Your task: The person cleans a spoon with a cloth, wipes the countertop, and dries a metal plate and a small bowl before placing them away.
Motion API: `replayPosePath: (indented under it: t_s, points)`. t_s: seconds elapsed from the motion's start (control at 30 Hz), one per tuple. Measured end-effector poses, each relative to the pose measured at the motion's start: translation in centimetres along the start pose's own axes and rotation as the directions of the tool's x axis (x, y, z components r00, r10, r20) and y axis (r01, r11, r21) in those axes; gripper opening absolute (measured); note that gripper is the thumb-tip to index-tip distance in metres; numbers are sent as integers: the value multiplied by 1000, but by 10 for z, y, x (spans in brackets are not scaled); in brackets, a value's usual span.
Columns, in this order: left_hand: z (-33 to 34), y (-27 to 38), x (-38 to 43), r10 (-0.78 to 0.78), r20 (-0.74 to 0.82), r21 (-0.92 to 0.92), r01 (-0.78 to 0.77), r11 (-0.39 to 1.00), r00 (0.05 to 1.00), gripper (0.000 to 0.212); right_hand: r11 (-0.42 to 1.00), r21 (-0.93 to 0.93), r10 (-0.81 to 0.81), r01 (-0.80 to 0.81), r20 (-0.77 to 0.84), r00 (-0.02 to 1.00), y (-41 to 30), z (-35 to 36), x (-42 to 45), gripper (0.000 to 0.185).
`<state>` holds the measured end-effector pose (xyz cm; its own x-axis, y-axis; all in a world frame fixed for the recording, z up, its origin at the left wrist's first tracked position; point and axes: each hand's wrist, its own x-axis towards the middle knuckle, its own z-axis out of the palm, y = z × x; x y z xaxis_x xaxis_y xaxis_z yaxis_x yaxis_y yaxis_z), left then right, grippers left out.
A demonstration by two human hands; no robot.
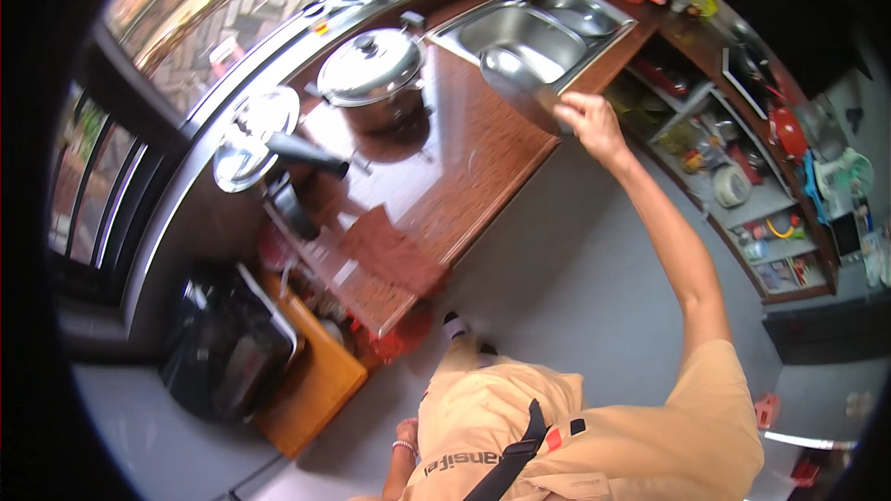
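My right hand (592, 122) is closed around the near end of a shiny metal utensil (511, 73) with a broad, rounded far end. Motion blur hides its exact kind. It is held out over the counter corner, in front of the stainless steel sink (525, 31). Low beside my body hangs my left hand (407, 433), with a beaded bracelet at the wrist; its fingers are partly hidden and I see nothing held. On the brown counter (487, 153) stands a lidded steel pot (372, 73) with black handles.
Shiny cookware (243, 160) with black handles stands at the counter's left. A brown cloth (393, 254) lies at the near edge. Open shelves (738, 174) with several goods line the right. A wooden cabinet (313, 376) and a black plastic bag (216, 348) are at lower left.
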<state>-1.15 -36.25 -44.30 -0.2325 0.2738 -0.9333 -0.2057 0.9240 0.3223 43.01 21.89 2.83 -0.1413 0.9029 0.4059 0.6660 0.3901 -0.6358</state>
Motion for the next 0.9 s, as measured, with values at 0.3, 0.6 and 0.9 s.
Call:
replayPosePath:
  t_s: [0.3, 0.6, 0.9]
  points:
    - [41, 134, 18, 11, 58, 137, -19, 990, 998, 15, 279, 928, 589, -247, 37, 807, 103, -83, 96, 11]
    - [87, 199, 23, 2, 79, 248, -21, 968, 997, 14, 150, 968, 616, -200, 67, 785, 167, -115, 87, 11]
    - [256, 314, 36, 59, 199, 451, -145, 881, 978, 13, 422, 820, 585, -386, 79, 807, 250, -172, -36, 15]
